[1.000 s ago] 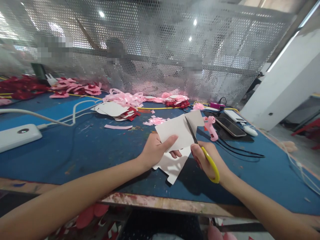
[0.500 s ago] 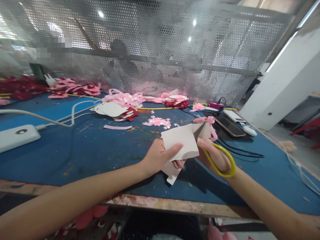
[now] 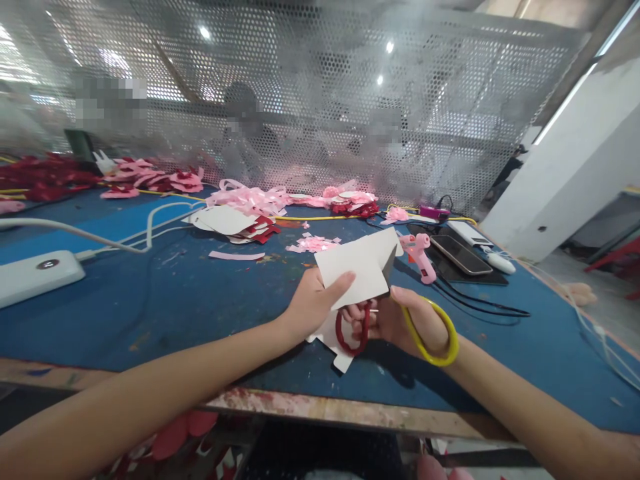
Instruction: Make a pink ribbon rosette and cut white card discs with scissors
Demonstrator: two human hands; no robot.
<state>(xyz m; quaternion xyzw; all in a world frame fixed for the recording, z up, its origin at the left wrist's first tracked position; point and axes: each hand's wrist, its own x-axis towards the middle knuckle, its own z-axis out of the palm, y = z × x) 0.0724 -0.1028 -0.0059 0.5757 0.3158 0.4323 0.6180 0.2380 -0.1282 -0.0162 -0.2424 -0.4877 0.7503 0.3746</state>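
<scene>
My left hand [image 3: 313, 303] pinches a piece of white card [image 3: 353, 270], thumb on top and fingers underneath. My right hand [image 3: 413, 325] is closed on a pair of scissors [image 3: 454, 350]. The thumb goes through their yellow handle loop, while the fingers are by the red loop below the card. Most of the blades is hidden at the card's right side. Beneath both hands another white cut piece [image 3: 344, 361] lies on the table. Just beyond the card, a pink glue gun [image 3: 424, 257] rests on the tabletop.
White and red card shapes [image 3: 225, 221] are stacked behind a pink strip [image 3: 236, 255]. Small pink pieces [image 3: 313, 243] lie mid-table, with pink ribbons [image 3: 245, 198] along the mesh screen [image 3: 310, 87]. At right are a phone [image 3: 463, 255] and black cables [image 3: 480, 307]; at left, a white power bank [image 3: 40, 277].
The scissors and right hand have turned and shifted slightly left, so the red loop now shows. The card has moved a little left and tilted, and more of the glue gun is visible.
</scene>
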